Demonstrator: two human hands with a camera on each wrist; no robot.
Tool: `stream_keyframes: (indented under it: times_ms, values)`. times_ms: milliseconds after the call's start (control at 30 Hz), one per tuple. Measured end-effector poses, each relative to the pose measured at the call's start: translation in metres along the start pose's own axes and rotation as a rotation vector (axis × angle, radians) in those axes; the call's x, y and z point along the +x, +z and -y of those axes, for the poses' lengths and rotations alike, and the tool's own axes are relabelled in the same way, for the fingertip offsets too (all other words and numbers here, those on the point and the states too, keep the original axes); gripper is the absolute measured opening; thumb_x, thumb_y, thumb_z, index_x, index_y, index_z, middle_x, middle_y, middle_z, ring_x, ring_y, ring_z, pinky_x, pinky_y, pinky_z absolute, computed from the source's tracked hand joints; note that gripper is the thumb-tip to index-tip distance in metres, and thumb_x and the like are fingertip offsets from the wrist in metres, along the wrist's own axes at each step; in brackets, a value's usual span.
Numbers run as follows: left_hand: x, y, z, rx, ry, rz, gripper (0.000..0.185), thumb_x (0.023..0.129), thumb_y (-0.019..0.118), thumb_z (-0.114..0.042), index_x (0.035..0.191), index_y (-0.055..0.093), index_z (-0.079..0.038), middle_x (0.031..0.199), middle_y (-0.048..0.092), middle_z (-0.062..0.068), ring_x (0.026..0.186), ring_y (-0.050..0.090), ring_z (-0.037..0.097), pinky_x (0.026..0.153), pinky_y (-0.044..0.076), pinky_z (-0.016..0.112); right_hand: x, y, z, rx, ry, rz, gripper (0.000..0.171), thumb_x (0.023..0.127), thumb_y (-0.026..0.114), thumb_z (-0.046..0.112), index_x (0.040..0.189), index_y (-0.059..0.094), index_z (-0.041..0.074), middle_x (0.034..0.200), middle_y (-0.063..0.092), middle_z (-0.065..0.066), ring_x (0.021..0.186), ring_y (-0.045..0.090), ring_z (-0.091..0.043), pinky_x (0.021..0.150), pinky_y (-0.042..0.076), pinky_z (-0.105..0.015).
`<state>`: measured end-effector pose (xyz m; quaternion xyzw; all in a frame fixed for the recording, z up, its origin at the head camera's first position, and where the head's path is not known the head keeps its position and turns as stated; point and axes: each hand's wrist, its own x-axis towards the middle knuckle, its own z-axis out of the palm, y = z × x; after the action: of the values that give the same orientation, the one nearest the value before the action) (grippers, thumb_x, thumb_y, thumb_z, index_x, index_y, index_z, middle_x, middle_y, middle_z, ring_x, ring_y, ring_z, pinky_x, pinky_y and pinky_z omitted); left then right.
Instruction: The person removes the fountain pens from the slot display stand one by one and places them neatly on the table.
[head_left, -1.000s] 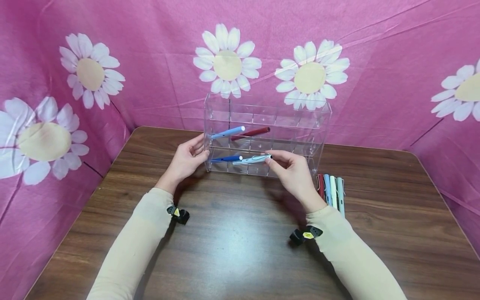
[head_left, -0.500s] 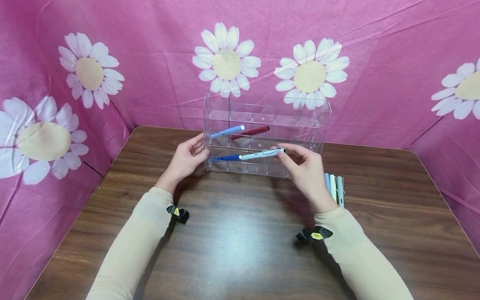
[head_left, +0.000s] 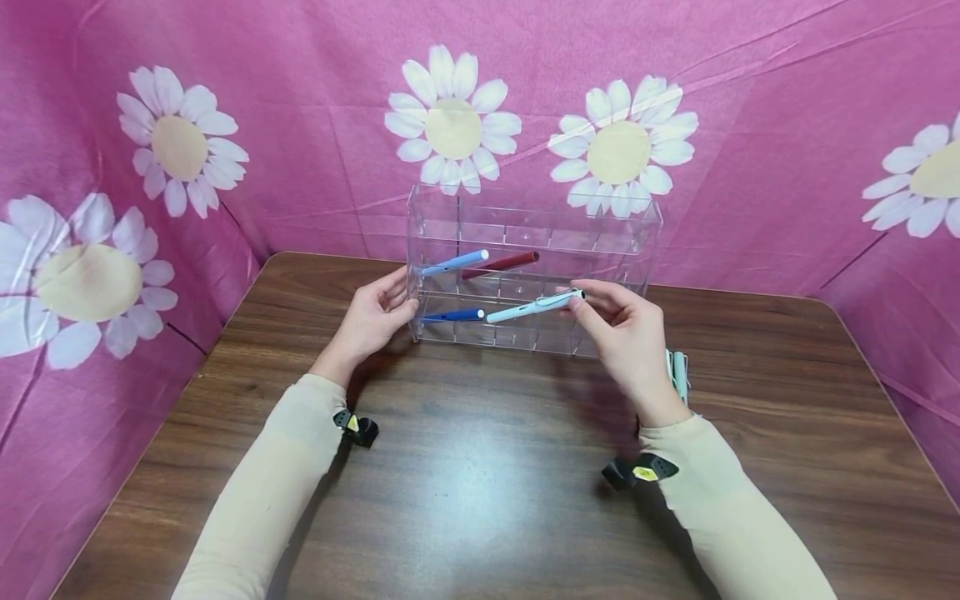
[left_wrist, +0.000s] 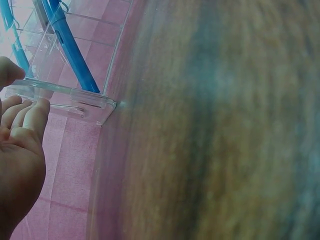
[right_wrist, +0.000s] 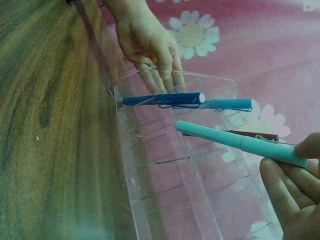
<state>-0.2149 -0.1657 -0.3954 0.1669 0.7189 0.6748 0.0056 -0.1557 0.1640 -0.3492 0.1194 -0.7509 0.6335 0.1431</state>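
Note:
At the left end of a clear acrylic rack (head_left: 531, 248), my left hand (head_left: 370, 318) grips the side wall, thumb on one face and fingers on the other in the left wrist view. My right hand (head_left: 624, 337) pinches a pale blue pen (head_left: 525, 310) by its capped, clip end. The pen's other end points left, in front of the rack's lower tier. A dark blue pen (head_left: 454, 316) lies in the lower tier at the left. Above it, a light blue pen (head_left: 453, 263) and a dark red pen (head_left: 508, 264) slant in the upper tier.
More pens (head_left: 680, 377) lie on the wooden table (head_left: 450, 483) right of the rack, partly hidden behind my right hand and wrist. A pink curtain (head_left: 315, 100) with white daisies hangs close behind the rack.
My right hand has moved right and slightly up with the pale blue pen, drawing its tip away from the dark blue pen. My left hand stays on the rack.

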Motion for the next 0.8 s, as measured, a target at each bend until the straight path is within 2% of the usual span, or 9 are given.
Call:
stream_keyframes:
  times_ms: [200,300,467,500,567,600,733,800]
  values:
    - [0.005,-0.005,0.019,0.002,0.024,-0.004,0.057,0.088,0.055,0.009,0.142,0.037,0.005,0.141,0.044,0.023,0.128,0.046,0.033,0.101,0.045,0.022,-0.003,0.000,0.021,0.051,0.008,-0.011,0.027,0.087,0.066,0.002,0.112,0.064,-0.008,0.102,0.071,-0.019,0.078,0.072,-0.021,0.077,0.060,-0.023]
    - [0.005,-0.006,0.020,0.000,0.015,-0.007,0.057,0.088,0.055,0.009,0.142,0.038,0.004,0.141,0.044,0.022,0.128,0.047,0.032,0.101,0.045,0.022,-0.003,-0.003,0.022,0.064,0.005,-0.021,0.026,0.086,0.067,0.001,0.111,0.065,-0.007,0.100,0.071,-0.019,0.078,0.072,-0.020,0.076,0.060,-0.022]
    - [0.001,-0.002,0.006,0.003,0.001,0.000,0.058,0.087,0.054,0.012,0.141,0.035,0.009,0.141,0.041,0.028,0.128,0.044,0.037,0.101,0.045,0.023,-0.003,-0.006,0.025,0.057,-0.008,-0.024,0.028,0.087,0.067,0.002,0.112,0.063,-0.011,0.101,0.071,-0.021,0.077,0.072,-0.019,0.065,0.058,-0.016]
    - [0.001,-0.002,0.004,0.004,0.000,0.001,0.058,0.087,0.054,0.012,0.141,0.034,0.010,0.141,0.041,0.028,0.128,0.044,0.038,0.101,0.045,0.023,-0.003,-0.007,0.026,0.051,-0.012,-0.025,0.028,0.087,0.067,0.002,0.112,0.064,-0.010,0.102,0.070,-0.021,0.077,0.072,-0.018,0.065,0.058,-0.016]
    - [-0.001,-0.001,0.000,0.001,-0.004,0.003,0.058,0.087,0.054,0.012,0.141,0.034,0.010,0.141,0.041,0.028,0.128,0.043,0.039,0.101,0.046,0.022,-0.004,-0.009,0.027,0.032,-0.019,-0.031,0.028,0.087,0.067,0.004,0.113,0.065,-0.008,0.102,0.070,-0.020,0.077,0.072,-0.018,0.054,0.053,-0.012]
    - [-0.001,-0.001,-0.001,0.000,-0.006,0.003,0.058,0.087,0.054,0.012,0.141,0.034,0.010,0.141,0.041,0.028,0.128,0.043,0.038,0.101,0.046,0.022,-0.004,-0.010,0.027,0.025,-0.020,-0.035,0.027,0.088,0.067,0.004,0.113,0.066,-0.006,0.102,0.070,-0.020,0.077,0.072,-0.018,0.053,0.053,-0.012]
    - [-0.001,0.000,-0.003,-0.002,-0.010,0.006,0.057,0.087,0.053,0.012,0.141,0.035,0.010,0.141,0.042,0.027,0.128,0.043,0.039,0.101,0.046,0.023,-0.005,-0.014,0.029,0.007,-0.023,-0.049,0.028,0.088,0.066,0.004,0.114,0.067,-0.003,0.102,0.071,-0.019,0.080,0.071,-0.017,0.059,0.056,-0.014]
    - [-0.001,0.000,-0.003,0.001,-0.010,0.006,0.057,0.087,0.053,0.012,0.141,0.035,0.010,0.141,0.042,0.027,0.128,0.043,0.039,0.101,0.046,0.023,-0.005,-0.015,0.029,-0.018,-0.023,-0.053,0.028,0.088,0.066,0.005,0.115,0.067,-0.003,0.102,0.071,-0.018,0.081,0.071,-0.015,0.072,0.059,-0.018]
